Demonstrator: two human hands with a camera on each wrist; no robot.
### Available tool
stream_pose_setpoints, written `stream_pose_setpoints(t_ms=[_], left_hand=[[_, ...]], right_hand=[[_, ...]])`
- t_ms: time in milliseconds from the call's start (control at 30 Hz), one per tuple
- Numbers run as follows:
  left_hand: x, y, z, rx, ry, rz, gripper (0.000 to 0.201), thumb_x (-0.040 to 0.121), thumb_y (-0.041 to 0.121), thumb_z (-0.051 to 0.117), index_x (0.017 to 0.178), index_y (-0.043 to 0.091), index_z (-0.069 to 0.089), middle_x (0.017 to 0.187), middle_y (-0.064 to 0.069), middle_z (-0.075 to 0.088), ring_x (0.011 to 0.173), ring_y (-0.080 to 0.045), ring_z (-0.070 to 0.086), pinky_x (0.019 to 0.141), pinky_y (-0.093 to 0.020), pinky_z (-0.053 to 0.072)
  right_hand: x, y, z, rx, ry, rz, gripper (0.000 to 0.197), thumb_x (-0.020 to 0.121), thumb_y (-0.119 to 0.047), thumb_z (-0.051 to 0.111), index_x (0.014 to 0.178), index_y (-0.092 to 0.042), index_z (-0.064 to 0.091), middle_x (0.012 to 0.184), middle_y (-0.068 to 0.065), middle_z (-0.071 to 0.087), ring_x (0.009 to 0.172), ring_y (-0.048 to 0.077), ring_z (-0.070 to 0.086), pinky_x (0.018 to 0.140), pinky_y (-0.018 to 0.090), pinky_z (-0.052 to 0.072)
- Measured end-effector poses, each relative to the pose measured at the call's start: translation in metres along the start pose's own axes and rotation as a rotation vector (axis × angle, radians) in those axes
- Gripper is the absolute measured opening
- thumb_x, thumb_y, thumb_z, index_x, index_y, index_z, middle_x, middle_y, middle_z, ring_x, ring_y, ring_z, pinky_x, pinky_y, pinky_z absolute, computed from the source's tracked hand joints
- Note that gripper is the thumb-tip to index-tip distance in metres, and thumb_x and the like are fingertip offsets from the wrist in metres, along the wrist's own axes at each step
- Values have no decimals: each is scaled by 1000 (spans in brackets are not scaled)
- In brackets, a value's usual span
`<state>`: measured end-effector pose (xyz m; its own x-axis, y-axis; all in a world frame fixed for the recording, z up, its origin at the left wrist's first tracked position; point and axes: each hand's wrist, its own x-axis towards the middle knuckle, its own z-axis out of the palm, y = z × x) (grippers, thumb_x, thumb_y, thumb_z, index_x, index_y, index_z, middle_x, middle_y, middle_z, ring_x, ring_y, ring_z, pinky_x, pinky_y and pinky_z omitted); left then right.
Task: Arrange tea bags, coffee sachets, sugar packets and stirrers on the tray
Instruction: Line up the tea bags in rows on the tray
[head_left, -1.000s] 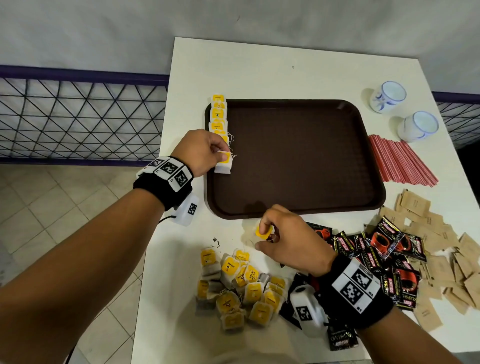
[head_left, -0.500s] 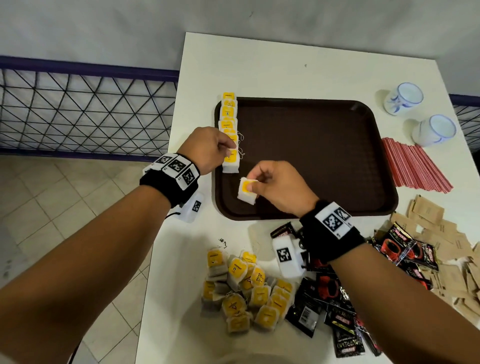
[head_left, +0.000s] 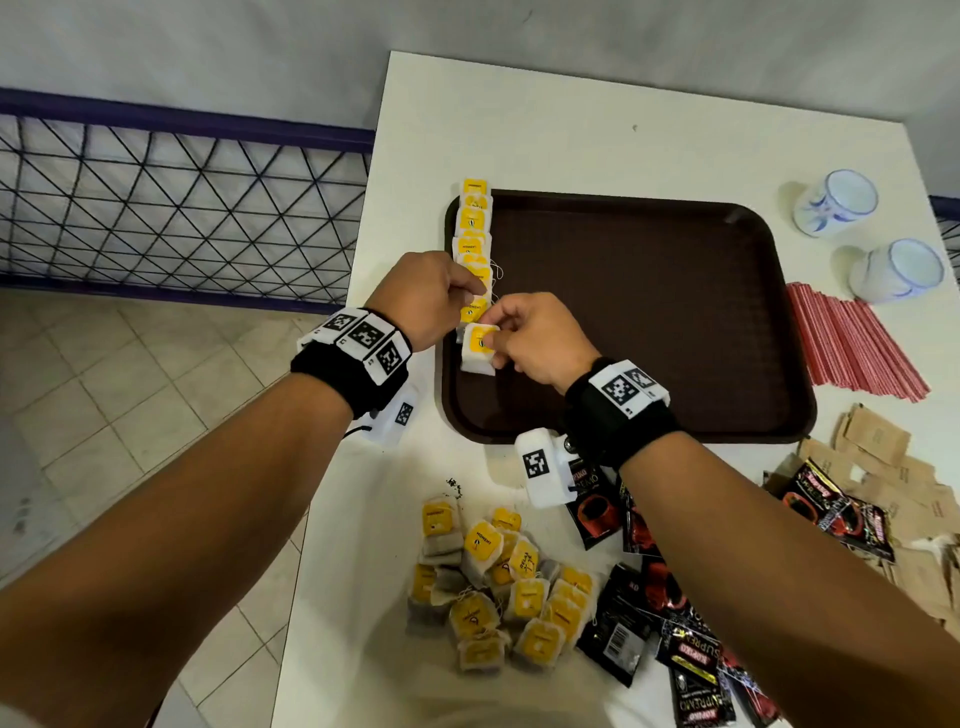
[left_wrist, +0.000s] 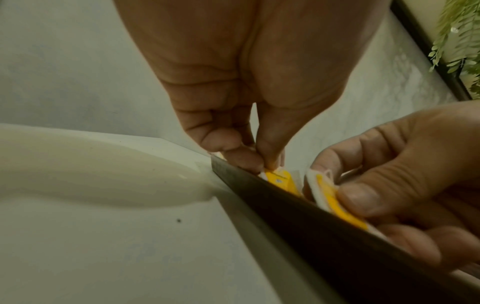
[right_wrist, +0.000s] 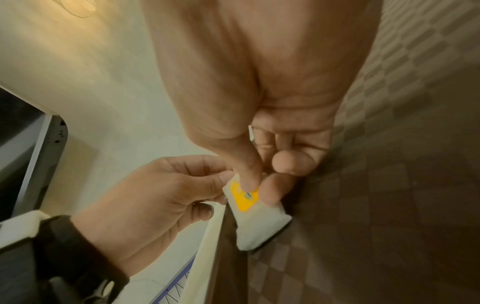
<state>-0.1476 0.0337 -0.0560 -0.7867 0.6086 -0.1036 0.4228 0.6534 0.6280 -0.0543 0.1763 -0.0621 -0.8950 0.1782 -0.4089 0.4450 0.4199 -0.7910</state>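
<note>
A dark brown tray lies on the white table. A row of yellow-tagged tea bags runs along the tray's left edge. My left hand pinches the nearest tea bag of that row between thumb and finger. My right hand pinches another tea bag by its yellow tag and holds it low over the tray just in front of the row's near end. The right wrist view shows this tea bag hanging from my fingertips beside the tray's rim.
A loose pile of tea bags lies near the table's front edge. Black and red coffee sachets lie right of it, brown sugar packets further right. Red stirrers and two white cups flank the tray's right side.
My right hand lifted a tea bag from beside the pile and carried it left onto the tray, up to the row's near end. The left hand stayed on the row.
</note>
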Motion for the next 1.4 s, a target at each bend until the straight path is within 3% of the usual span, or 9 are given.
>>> stream_pose_setpoints(t_ms=[100, 333, 567, 667, 800, 900, 1033, 1167, 1400], left_hand=[[0, 1, -1, -18, 12, -15, 21, 91, 14, 63, 107, 20, 74, 111, -4, 68, 100, -19, 63, 84, -22, 44], [-1, 2, -1, -55, 22, -31, 18, 90, 14, 64, 103, 20, 75, 105, -3, 68, 95, -16, 63, 84, -25, 48], [-15, 4, -7, -28, 59, -49, 16, 88, 25, 67, 103, 23, 71, 90, 3, 61, 79, -13, 57, 75, -22, 41], [-38, 6, -16, -37, 75, -63, 10, 86, 31, 68, 92, 23, 70, 85, 5, 65, 74, -11, 57, 70, -25, 45], [-85, 3, -16, 16, -113, -174, 17, 84, 41, 71, 80, 25, 67, 75, 12, 65, 71, -4, 59, 60, -20, 40], [-119, 0, -4, 13, -287, -264, 19, 78, 43, 76, 78, 26, 69, 76, 12, 67, 76, -5, 62, 67, -22, 46], [-143, 7, 9, 39, -398, -257, 21, 73, 46, 79, 81, 28, 73, 75, 18, 65, 77, -1, 61, 74, -23, 49], [-153, 12, 10, 83, -431, -239, 23, 71, 48, 79, 80, 28, 74, 74, 19, 63, 80, -3, 62, 75, -25, 51], [-163, 23, 9, 181, -499, -238, 33, 66, 46, 81, 94, 33, 69, 81, 18, 57, 85, -9, 58, 68, -25, 42]], right_hand=[[3, -2, 0, 47, 26, 31, 8, 88, -4, 70, 87, -11, 66, 65, 8, 68, 50, 12, 65, 43, 16, 43], [9, -4, 8, 77, 78, 88, 14, 87, -6, 70, 85, -12, 58, 66, 10, 68, 51, 19, 66, 45, 26, 48], [-6, -11, 4, 24, 134, 100, 21, 84, -18, 75, 88, -13, 56, 64, 1, 65, 47, 12, 64, 40, 20, 42], [-40, -14, -7, -76, 80, 20, 22, 83, -28, 78, 85, -13, 63, 55, -5, 62, 45, 9, 61, 48, 18, 46], [-100, 0, -9, -178, -200, 29, 23, 82, -35, 79, 79, -15, 68, 65, 9, 71, 49, 17, 66, 53, 27, 49], [-128, 15, 4, -272, -338, 98, 28, 81, -42, 78, 79, -16, 67, 68, 8, 72, 54, 19, 69, 47, 26, 47], [-143, 27, 21, -351, -339, 128, 39, 72, -54, 81, 75, -18, 68, 62, -4, 68, 53, 3, 60, 58, 32, 53], [-151, 28, 33, -422, -292, 108, 44, 65, -60, 80, 75, -21, 65, 76, -6, 66, 71, 11, 63, 66, 38, 54], [-155, 29, 37, -412, -297, 31, 23, 76, -39, 80, 79, -22, 65, 76, -8, 66, 73, 8, 61, 68, 35, 54]])
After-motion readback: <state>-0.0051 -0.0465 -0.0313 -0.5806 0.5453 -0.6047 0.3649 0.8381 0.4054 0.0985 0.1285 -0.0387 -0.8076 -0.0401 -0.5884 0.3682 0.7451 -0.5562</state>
